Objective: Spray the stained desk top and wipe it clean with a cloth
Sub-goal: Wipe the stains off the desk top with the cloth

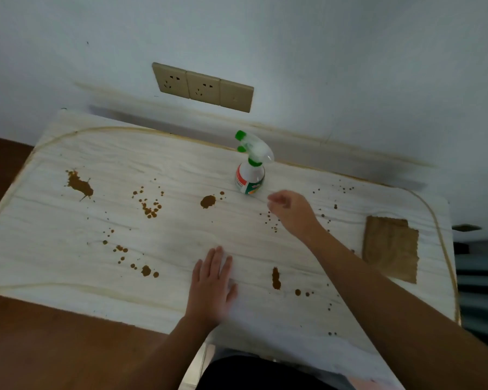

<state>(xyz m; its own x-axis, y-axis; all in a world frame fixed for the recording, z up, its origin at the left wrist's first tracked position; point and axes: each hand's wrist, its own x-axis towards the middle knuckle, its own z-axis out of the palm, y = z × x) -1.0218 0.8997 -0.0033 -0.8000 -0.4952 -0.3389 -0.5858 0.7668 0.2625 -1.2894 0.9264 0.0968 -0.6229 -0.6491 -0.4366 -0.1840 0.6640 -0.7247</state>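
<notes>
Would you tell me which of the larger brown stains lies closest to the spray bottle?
The round blot just left of the spray bottle; every other one lies farther away.

I see the desk (68,220) as white with grey grain streaks and a thin yellow line round its edge. Stains (79,185): ochre-brown, blobs plus fine spatter. Bottle (250,175): white, green trigger and collar, red-and-green label. Cloth (389,247): plain tan. Sockets (203,87): beige-gold. Wall (350,52): pale grey-white. Floor (40,347): reddish brown.
</notes>
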